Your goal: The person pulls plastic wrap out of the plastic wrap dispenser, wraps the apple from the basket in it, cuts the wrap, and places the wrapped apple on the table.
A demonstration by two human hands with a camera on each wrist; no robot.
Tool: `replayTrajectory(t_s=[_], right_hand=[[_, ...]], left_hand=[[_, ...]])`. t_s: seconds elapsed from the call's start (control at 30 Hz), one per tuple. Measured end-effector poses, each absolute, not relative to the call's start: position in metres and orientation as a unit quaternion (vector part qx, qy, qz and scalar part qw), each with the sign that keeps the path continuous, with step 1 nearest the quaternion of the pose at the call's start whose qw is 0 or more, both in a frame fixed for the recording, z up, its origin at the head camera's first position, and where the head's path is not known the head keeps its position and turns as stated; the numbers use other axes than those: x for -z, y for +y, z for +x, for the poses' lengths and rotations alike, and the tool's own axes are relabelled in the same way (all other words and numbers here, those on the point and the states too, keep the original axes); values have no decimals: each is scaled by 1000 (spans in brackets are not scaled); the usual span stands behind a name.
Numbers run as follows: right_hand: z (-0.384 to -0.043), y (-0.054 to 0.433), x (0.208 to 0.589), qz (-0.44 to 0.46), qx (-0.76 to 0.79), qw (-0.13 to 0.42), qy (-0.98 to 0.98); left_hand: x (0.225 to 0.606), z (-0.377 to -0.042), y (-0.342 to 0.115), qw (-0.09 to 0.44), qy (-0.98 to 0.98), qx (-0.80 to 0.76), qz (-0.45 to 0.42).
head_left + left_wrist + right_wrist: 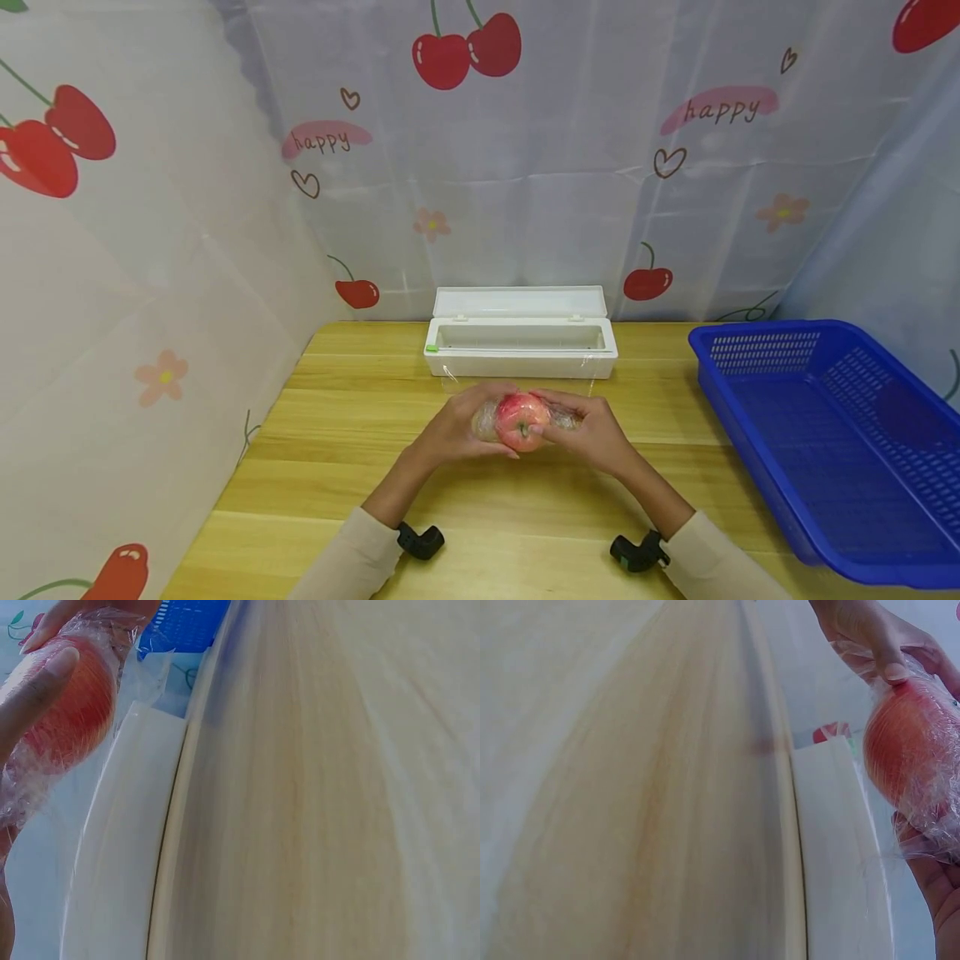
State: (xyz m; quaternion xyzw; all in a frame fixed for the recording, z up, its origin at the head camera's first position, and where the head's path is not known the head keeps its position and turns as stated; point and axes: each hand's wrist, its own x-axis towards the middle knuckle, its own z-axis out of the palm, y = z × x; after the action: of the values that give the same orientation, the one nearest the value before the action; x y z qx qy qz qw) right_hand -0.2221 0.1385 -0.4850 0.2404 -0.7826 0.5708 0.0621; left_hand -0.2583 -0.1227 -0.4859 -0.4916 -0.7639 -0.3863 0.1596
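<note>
A red apple (pixel 522 408) is held up between the two hands, stem side toward the head camera, with clear cling film (pixel 930 802) around it. Crumpled film bunches out at both sides of the fruit. My left hand (pixel 463 427) grips the apple and film from the left, with its thumb along the near side. From the right, my right hand (pixel 597 433) holds them too, its thumb lying across the apple near the stem. Just behind the hands stands a white cling film dispenser box (pixel 521 367), its lid raised. A sheet of film hangs at its front edge.
A large blue plastic basket (pixel 757 467) with perforated sides stands at the right of the wooden table (pixel 337 467). Behind and beside the table hangs a pale curtain (pixel 525 192) printed with cherries. Each wrist carries a black camera mount (pixel 422 542).
</note>
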Motion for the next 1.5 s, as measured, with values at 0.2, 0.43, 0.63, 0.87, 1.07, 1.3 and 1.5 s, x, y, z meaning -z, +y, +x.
replayTrajectory(t_s=[0.2, 0.43, 0.63, 0.87, 1.07, 1.3, 1.5], right_hand=[[-223, 140, 482, 234, -554, 61, -797], [-224, 139, 484, 251, -522, 60, -813], [-225, 138, 489, 308, -465, 130, -820], [-224, 136, 488, 335, -432, 155, -823], [-224, 136, 489, 337, -423, 160, -826], [-224, 137, 487, 328, -424, 156, -830], [-225, 139, 485, 300, -440, 131, -836]], left_hand=[[487, -260, -120, 167, -745, 402, -506], [488, -259, -122, 167, -754, 415, -482], [488, -259, -123, 149, -769, 417, -461], [489, -259, -124, 145, -776, 415, -452], [494, -262, -127, 112, -778, 450, -424], [496, -264, -127, 98, -781, 455, -415], [496, -265, -125, 83, -783, 459, -412]])
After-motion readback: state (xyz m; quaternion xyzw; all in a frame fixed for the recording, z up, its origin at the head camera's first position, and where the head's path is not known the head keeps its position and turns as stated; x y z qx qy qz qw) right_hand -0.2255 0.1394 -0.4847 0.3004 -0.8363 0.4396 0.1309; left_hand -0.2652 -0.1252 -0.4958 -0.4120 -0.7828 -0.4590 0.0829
